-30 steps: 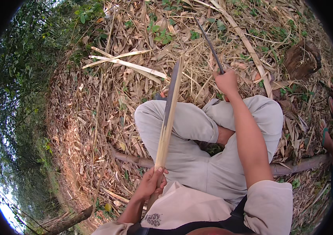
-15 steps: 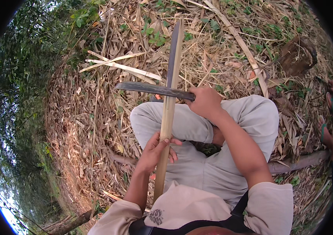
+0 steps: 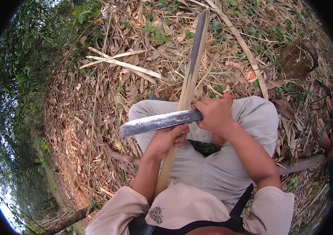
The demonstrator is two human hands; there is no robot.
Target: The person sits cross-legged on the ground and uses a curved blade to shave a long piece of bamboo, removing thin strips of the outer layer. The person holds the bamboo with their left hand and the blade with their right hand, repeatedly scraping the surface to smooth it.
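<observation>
A long split bamboo strip (image 3: 187, 91), pale with a dark grey skin toward its far end, slants from my lap out over the leaf litter. My left hand (image 3: 164, 141) is closed around its lower half, with the fingertips just beneath the blade. In my right hand (image 3: 216, 114) is a machete (image 3: 156, 122); the fist hides its handle. The broad grey blade, streaked whitish, points left and crosses over the strip just above my left hand. Whether the edge touches the strip I cannot tell.
I sit with legs folded in pale trousers (image 3: 197, 168). Several pale split strips (image 3: 125, 64) lie ahead to the left, and a longer strip (image 3: 241, 43) to the right. A wood stump (image 3: 297, 58) stands far right. Another person's sandalled foot (image 3: 323, 135) shows at the right edge.
The machete has come nearer to me along the strip, its blade now turned broad side up. My left hand has moved up and right, and the strip's far end has swung right.
</observation>
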